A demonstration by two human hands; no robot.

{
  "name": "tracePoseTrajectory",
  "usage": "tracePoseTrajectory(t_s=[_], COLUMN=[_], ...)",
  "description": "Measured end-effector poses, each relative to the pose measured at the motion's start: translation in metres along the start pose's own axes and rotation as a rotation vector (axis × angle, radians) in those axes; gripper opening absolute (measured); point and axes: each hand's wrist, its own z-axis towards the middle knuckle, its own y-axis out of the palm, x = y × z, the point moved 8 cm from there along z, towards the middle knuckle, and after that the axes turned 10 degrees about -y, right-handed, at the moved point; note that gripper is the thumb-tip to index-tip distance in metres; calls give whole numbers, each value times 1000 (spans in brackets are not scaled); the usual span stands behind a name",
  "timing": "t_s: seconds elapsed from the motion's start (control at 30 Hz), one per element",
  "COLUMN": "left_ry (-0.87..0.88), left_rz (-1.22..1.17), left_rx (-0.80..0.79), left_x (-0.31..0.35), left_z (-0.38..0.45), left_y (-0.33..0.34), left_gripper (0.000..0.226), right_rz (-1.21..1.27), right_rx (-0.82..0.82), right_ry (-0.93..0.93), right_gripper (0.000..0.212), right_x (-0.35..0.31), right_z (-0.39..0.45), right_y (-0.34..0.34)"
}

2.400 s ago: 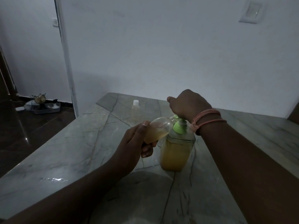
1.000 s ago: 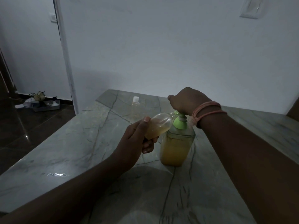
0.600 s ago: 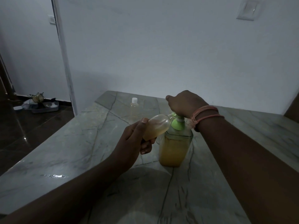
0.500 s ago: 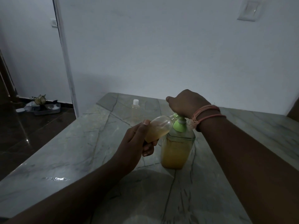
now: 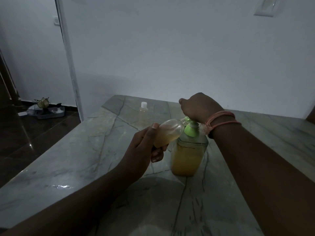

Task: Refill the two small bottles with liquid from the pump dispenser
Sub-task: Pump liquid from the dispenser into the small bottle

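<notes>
**Filling a small bottle at the pump dispenser**

A pump dispenser [image 5: 188,150] of orange liquid stands on a marble table [image 5: 85,150]. The right hand [image 5: 198,107] is curled over its green pump head. Just left of it, the left hand [image 5: 144,147] grips a tilted small bottle [image 5: 167,132], partly filled, mouth at the spout. Behind the dispenser stands a capped bottle [image 5: 143,113].

Glossy veined marble table [image 5: 95,150], clear plastic dispenser [image 5: 189,150], glossy dark floor [image 5: 25,137]
</notes>
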Motion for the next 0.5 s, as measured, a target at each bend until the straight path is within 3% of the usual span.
tracePoseTrajectory(t_s=[0.2, 0.33, 0.5], left_ry=[-7, 2, -7], left_rz=[3, 22, 11], left_rx=[0, 8, 10], left_x=[-1, 2, 0], left_z=[-1, -2, 0], left_y=[0, 1, -1], left_gripper=[48, 47, 48], right_rz=[-34, -97, 103], right_rx=[-73, 32, 105], right_ry=[-80, -31, 30], right_gripper=[34, 35, 38], right_x=[-11, -10, 1], right_z=[-13, -8, -8], right_y=[5, -9, -3])
